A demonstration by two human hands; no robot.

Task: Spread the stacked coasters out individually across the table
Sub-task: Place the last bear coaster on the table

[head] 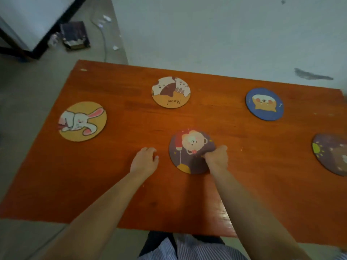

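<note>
right hand [216, 158] pinches round purple bear coaster [189, 147], lying flat

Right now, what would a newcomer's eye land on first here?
Five round cartoon coasters lie apart on the orange table: a rabbit coaster at left, a "Meow" coaster at the far middle, a blue coaster at far right, and a dark coaster cut off by the right edge. Next come the hands: the right hand grips the near-right edge of the bear coaster in the centre, and the left hand rests on bare wood beside it.
</note>
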